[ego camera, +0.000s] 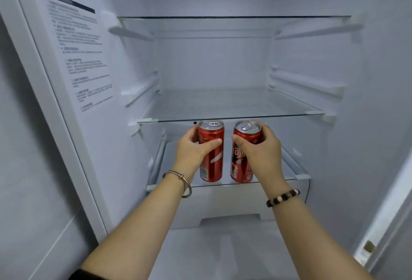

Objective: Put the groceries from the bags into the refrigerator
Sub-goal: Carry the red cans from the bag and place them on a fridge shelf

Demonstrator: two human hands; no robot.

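Clearly both hands are full: the left hand [192,146] is wrapped round one red cola can [211,159], thumb across its front, and the right hand [260,148] clasps a second red cola can [242,161] near its top. The two cans stand just beside each other at the very front of the lowest glass shelf [287,166] inside the refrigerator [214,63]; whether their bases touch the glass I cannot tell. The main risk is letting go this close to the front edge, since a can set half on could tip forward over the drawer [231,204] below. The second can leans slightly, which makes that likelier. Their rims also sit just under the front edge of the middle glass shelf [231,106], so a lift while pushing inward could knock the glass. The metal bangle [182,181] on the left wrist could catch the shelf edge.
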